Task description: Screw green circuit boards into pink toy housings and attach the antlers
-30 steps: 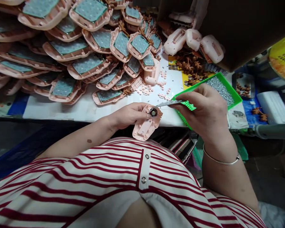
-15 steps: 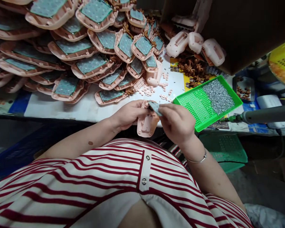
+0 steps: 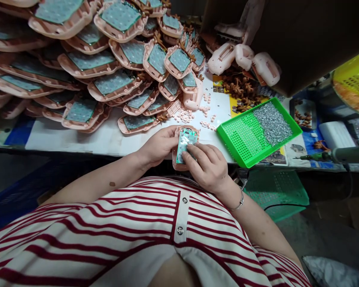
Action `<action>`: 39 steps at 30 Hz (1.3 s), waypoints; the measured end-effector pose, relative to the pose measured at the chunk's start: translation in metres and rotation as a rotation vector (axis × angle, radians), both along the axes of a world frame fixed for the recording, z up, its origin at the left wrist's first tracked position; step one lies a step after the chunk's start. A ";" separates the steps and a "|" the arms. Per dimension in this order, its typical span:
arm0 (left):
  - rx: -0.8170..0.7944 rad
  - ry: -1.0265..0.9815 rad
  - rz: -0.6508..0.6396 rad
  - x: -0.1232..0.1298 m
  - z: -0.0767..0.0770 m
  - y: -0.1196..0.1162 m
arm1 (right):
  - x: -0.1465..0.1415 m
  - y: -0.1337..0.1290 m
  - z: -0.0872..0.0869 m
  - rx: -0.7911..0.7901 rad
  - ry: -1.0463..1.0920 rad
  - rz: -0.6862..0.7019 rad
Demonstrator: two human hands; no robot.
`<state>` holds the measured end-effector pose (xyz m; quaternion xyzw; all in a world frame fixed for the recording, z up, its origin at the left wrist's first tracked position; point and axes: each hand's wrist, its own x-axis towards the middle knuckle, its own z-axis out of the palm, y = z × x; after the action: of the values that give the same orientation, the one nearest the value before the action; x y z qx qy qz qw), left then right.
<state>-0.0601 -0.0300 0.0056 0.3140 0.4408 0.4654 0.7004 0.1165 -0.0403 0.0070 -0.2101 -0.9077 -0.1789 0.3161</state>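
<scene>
Left of the tray (image 3: pixel 237 137), my left hand (image 3: pixel 161 144) grips a case (image 3: pixel 177 166); my right hand (image 3: pixel 208 164) touches its board (image 3: pixel 184 144), grip unclear.

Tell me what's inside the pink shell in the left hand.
A green circuit board lies in the pink shell that the left hand holds. The right hand hides the board's lower right part, and whatever sits beneath the board is covered.

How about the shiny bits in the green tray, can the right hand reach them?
Probably yes: the shiny bits lie uncovered nearby, nothing seen between; the right hand would first leave the green board.
</scene>
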 end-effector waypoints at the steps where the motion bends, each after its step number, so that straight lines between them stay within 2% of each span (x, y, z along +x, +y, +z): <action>1: 0.009 0.007 0.007 0.000 0.000 0.000 | 0.000 0.000 0.000 0.011 -0.002 0.001; 5: 0.021 0.006 0.017 0.000 -0.002 0.000 | -0.001 -0.001 -0.002 0.025 -0.017 0.002; 17: 0.077 0.002 0.004 -0.005 -0.003 -0.001 | 0.000 -0.004 -0.017 -0.116 0.070 0.002; 24: 0.149 -0.019 -0.163 -0.025 -0.012 0.003 | 0.004 -0.001 -0.016 -0.112 0.128 0.087; 31: 0.060 -0.247 -0.269 -0.036 -0.015 0.003 | 0.005 -0.002 -0.017 -0.163 0.117 0.115; 39: -0.004 -0.214 -0.237 -0.025 -0.010 0.004 | -0.002 -0.001 -0.015 -0.136 0.020 0.099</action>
<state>-0.0847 -0.0258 -0.0047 0.3110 0.3247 0.4096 0.7938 0.1146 -0.0412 -0.0082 -0.1877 -0.9238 -0.0988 0.3186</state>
